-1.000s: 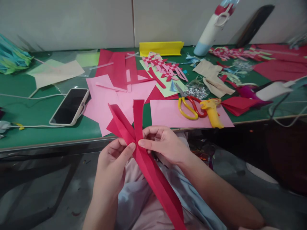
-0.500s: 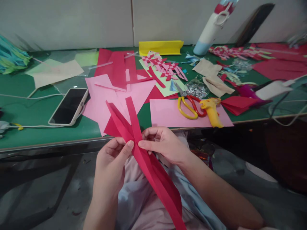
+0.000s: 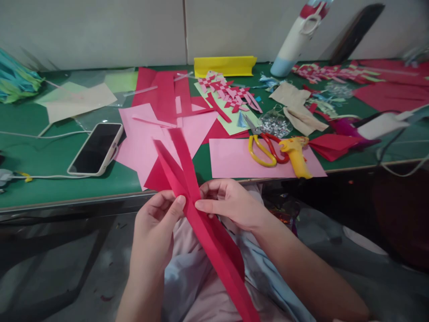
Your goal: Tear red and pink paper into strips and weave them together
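Note:
A long folded sheet of red paper (image 3: 214,243) slants across my lap, its upper end split into a narrow strip and a wider folded part. My left hand (image 3: 161,223) pinches its left edge between thumb and fingers. Close beside it, my right hand (image 3: 228,203) grips the paper at the base of the narrow strip, thumb on top; its other fingertips are partly hidden behind the paper. The upper ends reach over the table's front edge, in front of pink paper sheets (image 3: 140,147).
On the green table (image 3: 40,156) lie a phone (image 3: 95,150), scissors (image 3: 263,152), a yellow glue gun (image 3: 296,156), a pink sheet (image 3: 228,161) and woven paper pieces (image 3: 231,91). A bottle (image 3: 295,44) leans at the wall. Cables run along both sides.
The upper ends of the red paper have swung slightly, the narrow strip tipping left and upward. The lower folded part has narrowed a little. Both hands keep nearly the same place.

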